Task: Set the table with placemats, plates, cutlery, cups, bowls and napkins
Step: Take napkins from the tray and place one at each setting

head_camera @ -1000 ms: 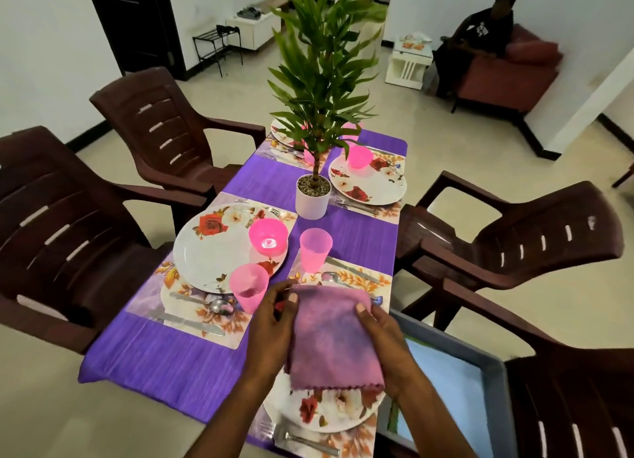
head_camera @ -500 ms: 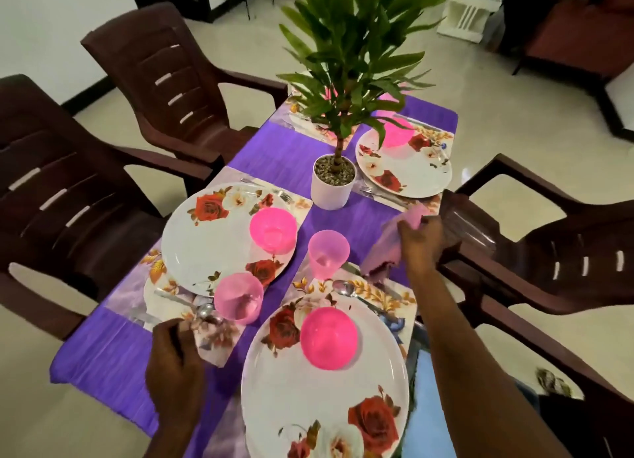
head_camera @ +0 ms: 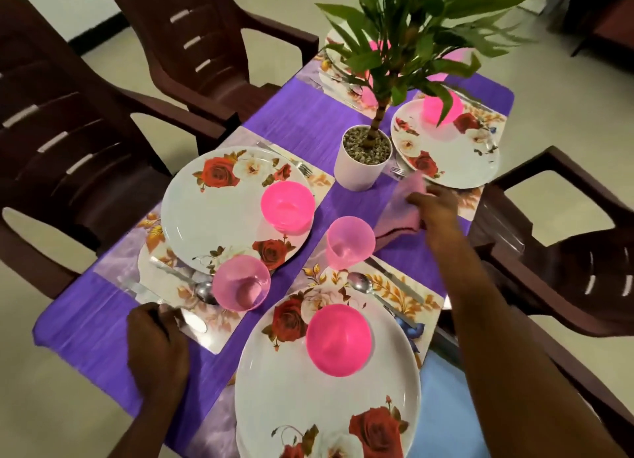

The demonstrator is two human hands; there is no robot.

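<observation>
— What are you doing now?

— I am on the napkin step. My right hand (head_camera: 433, 206) holds the pink napkin (head_camera: 399, 210), fingers curled on it, low over the purple cloth beside the far right plate (head_camera: 449, 155).

— And the other hand?

— My left hand (head_camera: 156, 334) rests on the near left placemat (head_camera: 206, 323), fingers bent (I cannot tell if it grips).

— What next?

— I think I lay the napkin flat by that plate. The white pot (head_camera: 362, 164), a pink cup (head_camera: 348, 241) and the table's right edge are all close, so room is tight.
</observation>
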